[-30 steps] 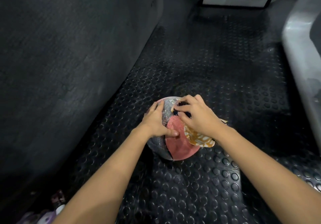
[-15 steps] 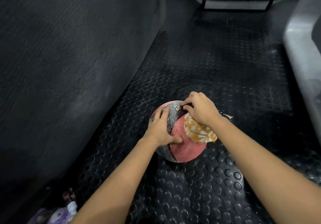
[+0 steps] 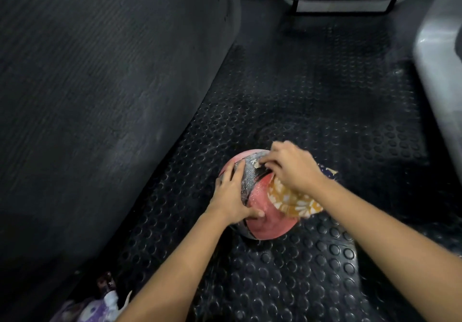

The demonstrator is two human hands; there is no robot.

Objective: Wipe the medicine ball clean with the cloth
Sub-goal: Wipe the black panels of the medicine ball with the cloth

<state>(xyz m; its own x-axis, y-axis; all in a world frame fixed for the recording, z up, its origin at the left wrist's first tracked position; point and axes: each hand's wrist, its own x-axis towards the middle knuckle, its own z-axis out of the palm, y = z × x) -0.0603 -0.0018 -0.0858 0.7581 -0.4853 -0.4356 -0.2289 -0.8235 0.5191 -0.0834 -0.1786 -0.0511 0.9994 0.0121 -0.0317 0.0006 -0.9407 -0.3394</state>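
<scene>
A dark padded wall [image 3: 95, 96] is closing off the left; studded floor [image 3: 312, 101] is lying open ahead; a pale edge [image 3: 440, 71], possibly a tub, is bounding the right.

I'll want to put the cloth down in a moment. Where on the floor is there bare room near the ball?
Bare studded mat lies beyond the medicine ball, between the dark padded slope and the grey ledge; more lies near you between the forearms. It is crowded on the ball, with both hands and the cloth, and at the purple clutter.
</scene>
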